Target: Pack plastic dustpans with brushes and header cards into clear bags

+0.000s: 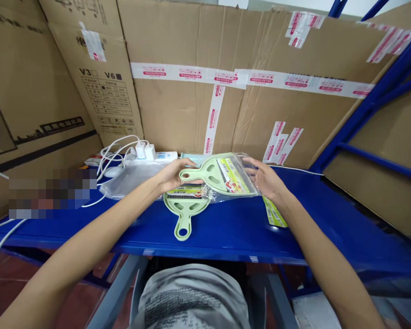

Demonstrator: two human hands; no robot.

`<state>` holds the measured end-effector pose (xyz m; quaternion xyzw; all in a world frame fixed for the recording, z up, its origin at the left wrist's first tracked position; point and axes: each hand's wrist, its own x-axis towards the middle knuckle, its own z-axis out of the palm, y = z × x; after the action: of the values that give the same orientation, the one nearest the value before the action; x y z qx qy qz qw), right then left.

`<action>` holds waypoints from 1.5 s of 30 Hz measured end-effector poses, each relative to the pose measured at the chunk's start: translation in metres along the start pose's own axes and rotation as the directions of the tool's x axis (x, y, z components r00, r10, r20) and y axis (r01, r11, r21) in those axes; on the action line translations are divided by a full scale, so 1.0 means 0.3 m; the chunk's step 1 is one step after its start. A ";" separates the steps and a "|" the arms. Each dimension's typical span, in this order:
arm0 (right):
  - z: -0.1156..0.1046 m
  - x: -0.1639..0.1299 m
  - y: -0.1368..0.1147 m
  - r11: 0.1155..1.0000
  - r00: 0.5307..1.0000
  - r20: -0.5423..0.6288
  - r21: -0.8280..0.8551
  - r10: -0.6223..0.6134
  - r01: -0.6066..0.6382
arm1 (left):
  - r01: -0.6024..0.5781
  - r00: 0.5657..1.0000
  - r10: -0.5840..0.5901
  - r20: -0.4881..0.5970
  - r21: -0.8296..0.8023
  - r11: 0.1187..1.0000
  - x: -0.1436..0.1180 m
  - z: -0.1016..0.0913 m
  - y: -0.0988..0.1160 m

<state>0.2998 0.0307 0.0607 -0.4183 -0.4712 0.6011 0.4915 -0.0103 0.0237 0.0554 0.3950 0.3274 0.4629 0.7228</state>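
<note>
A pale green dustpan (210, 179) with a printed card (233, 176) is held above the table, its handle pointing left. My left hand (173, 177) is closed at the handle end, thumb above and fingers underneath. Around the wide end of this dustpan is a clear plastic bag (244, 165), and my right hand (263, 179) grips it at the right side. Just below, a second green dustpan (183, 211) lies on the table with its handle toward me. A green-yellow printed card (274, 213) lies partly hidden under my right wrist.
The blue table (226, 233) is backed by taped cardboard (178, 109). Clear plastic bags (132, 179) lie at the left, near a power strip (166, 156) with white chargers and cables. A blue metal frame (342, 123) rises at the right.
</note>
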 end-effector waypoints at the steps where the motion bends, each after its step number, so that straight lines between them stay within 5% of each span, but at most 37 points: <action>1: -0.003 0.000 0.001 0.999 0.999 0.028 -0.037 0.023 -0.022 | -0.009 1.000 0.010 -0.007 0.027 1.000 -0.001 0.002 -0.005; 7: -0.021 0.006 0.010 0.970 0.996 -0.010 -0.228 0.084 -0.084 | -0.022 1.000 0.023 -0.002 0.105 0.994 0.000 -0.004 -0.025; 11: -0.071 0.001 -0.042 0.962 0.998 -0.038 -0.273 -0.044 0.032 | -0.060 0.988 0.052 0.142 0.054 0.997 -0.009 0.006 -0.028; 16: -0.238 -0.008 -0.208 0.912 0.967 -0.119 -0.375 -0.224 0.165 | -0.096 0.956 0.067 0.284 0.088 0.992 -0.040 0.026 -0.021; 20: -0.414 0.070 -0.317 0.834 0.933 -0.228 -0.540 -0.279 0.117 | -0.132 0.970 0.100 0.223 0.135 0.982 -0.025 0.012 -0.026; 24: -0.517 0.229 -0.319 0.613 0.970 -0.079 -0.786 -0.229 0.081 | -0.142 0.987 0.125 0.102 0.175 0.974 0.015 -0.017 -0.039; 30: -0.495 0.441 -0.214 0.057 0.982 0.187 -0.980 -0.032 0.189 | -0.128 0.992 0.128 0.018 0.235 0.964 0.041 -0.038 -0.053; 35: -0.461 0.508 -0.088 -0.031 0.981 0.168 -0.986 -0.095 0.166 | -0.130 0.991 0.132 0.009 0.275 0.953 0.036 -0.033 -0.056; 39: -0.461 0.463 -0.071 -0.101 0.972 0.109 -0.991 -0.208 0.089 | -0.129 0.991 0.132 0.012 0.313 0.941 0.027 -0.028 -0.053; 42: -0.474 0.339 -0.126 -0.158 0.957 0.035 -0.987 -0.288 -0.011 | -0.144 0.989 0.147 0.015 0.321 0.936 0.023 -0.027 -0.050; 45: -0.466 0.163 -0.157 -0.173 0.987 0.031 -0.985 -0.159 0.003 | -0.155 0.988 0.154 0.027 0.326 0.933 0.026 -0.029 -0.048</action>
<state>0.4358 0.1040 0.0760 -0.6442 -0.7622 -0.0267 0.0578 -0.0088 0.0294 0.0378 0.5341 0.3671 0.4574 0.6089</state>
